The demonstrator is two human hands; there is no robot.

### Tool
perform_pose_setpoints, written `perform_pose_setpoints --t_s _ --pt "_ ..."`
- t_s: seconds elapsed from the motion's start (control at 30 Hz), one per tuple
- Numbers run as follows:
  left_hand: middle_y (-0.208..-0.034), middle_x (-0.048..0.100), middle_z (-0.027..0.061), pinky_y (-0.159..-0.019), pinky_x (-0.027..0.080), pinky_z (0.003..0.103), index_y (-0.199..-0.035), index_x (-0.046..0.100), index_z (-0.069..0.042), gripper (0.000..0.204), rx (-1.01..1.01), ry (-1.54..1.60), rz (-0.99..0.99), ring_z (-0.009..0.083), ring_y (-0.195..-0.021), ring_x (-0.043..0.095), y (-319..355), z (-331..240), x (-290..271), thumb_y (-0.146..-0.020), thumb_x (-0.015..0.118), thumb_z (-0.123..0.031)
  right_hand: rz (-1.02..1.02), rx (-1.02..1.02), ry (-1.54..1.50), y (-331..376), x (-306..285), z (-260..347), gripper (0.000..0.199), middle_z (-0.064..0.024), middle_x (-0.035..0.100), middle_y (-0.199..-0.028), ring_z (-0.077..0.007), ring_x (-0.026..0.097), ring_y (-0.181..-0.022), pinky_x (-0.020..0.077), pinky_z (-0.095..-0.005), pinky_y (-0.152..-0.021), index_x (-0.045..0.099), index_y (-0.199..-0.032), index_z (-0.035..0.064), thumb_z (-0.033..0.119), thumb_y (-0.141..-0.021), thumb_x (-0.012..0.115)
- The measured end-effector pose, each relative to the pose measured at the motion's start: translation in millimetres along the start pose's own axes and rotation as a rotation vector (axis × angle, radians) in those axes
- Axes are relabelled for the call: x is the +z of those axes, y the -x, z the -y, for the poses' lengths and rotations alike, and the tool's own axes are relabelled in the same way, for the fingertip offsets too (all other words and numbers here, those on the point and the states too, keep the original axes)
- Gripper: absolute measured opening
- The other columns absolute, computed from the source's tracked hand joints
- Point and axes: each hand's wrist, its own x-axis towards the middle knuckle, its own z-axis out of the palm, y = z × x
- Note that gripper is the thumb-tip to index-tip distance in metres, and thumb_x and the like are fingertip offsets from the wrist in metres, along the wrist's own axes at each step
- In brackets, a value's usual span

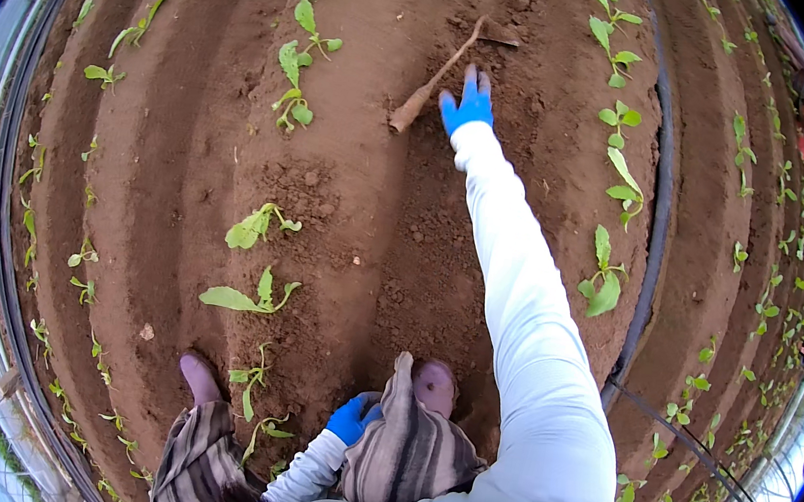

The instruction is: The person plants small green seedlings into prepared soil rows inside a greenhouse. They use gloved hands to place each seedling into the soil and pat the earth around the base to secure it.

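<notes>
Striped trouser knees (404, 450) and two shoes (434, 384) fill the lower edge. Left hand (351, 420), blue-gloved, rests against the right knee, fingers curled; whether it grips anything cannot be told. Right hand (467, 105), blue-gloved, reaches far forward with fingers spread, holding nothing, just beside a wooden hoe (436, 78) lying on bare soil (367, 207). Seedlings (296, 70) stand in rows either side; a black hose (666, 182) runs at right.
</notes>
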Motion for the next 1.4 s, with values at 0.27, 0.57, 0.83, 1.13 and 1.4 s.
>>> perform_pose_setpoints --t_s 0.27,0.57,0.83,1.13,1.4 --pt "-0.113 0.059 0.0120 -0.093 0.043 0.030 -0.120 0.051 0.001 0.032 0.002 0.176 -0.077 0.0184 -0.103 0.055 -5.6 -14.5 3.2 -0.093 0.052 -0.015 0.297 0.057 0.138 23.7 20.4 -25.6 0.046 -0.0056 0.043 -0.138 -0.0303 0.032 -0.131 0.0238 -0.0529 -0.107 0.051 -0.127 0.0239 0.038 -0.084 0.055" --pt "-0.114 0.059 0.0124 -0.092 0.043 0.029 -0.120 0.051 0.001 0.032 0.113 0.069 -0.063 0.0183 -0.105 0.055 -4.0 -7.8 20.0 -0.093 0.050 -0.015 0.287 -0.405 0.325 236.2 -2.4 -55.8 0.051 -0.0115 0.045 -0.129 -0.0384 0.037 -0.121 0.0270 -0.0552 -0.102 0.055 -0.121 0.0172 0.036 -0.074 0.065" --pt "-0.112 0.059 0.0095 -0.091 0.043 0.029 -0.119 0.053 0.000 0.029 0.112 0.081 -0.087 0.0155 -0.102 0.054 5.3 -1.9 14.0 -0.094 0.048 -0.014 0.530 -0.728 0.278 366.1 -26.0 -30.2 0.062 -0.0120 0.037 -0.137 -0.0382 0.031 -0.129 0.0205 -0.0695 -0.098 0.050 -0.123 0.0215 0.044 -0.067 0.066" --pt "-0.114 0.058 0.0121 -0.092 0.044 0.030 -0.122 0.048 0.001 0.031 0.170 0.120 -0.031 0.0178 -0.103 0.057 17.6 -38.3 22.3 -0.096 0.047 -0.016 0.621 -1.146 0.382 308.3 -11.8 -77.9 0.040 -0.0021 0.046 -0.131 -0.0328 0.032 -0.131 0.0233 -0.0732 -0.096 0.060 -0.103 0.0245 0.034 -0.064 0.069" --pt "-0.117 0.057 0.0095 -0.094 0.041 0.029 -0.123 0.049 0.001 0.032 0.149 0.132 0.028 0.0163 -0.106 0.052 -0.1 2.7 12.4 -0.096 0.048 -0.016 0.383 -0.576 0.487 256.6 -36.2 -80.8 0.052 -0.0096 0.042 -0.132 -0.0365 0.036 -0.121 0.0354 -0.0611 -0.089 0.057 -0.114 0.0249 0.037 -0.065 0.071"
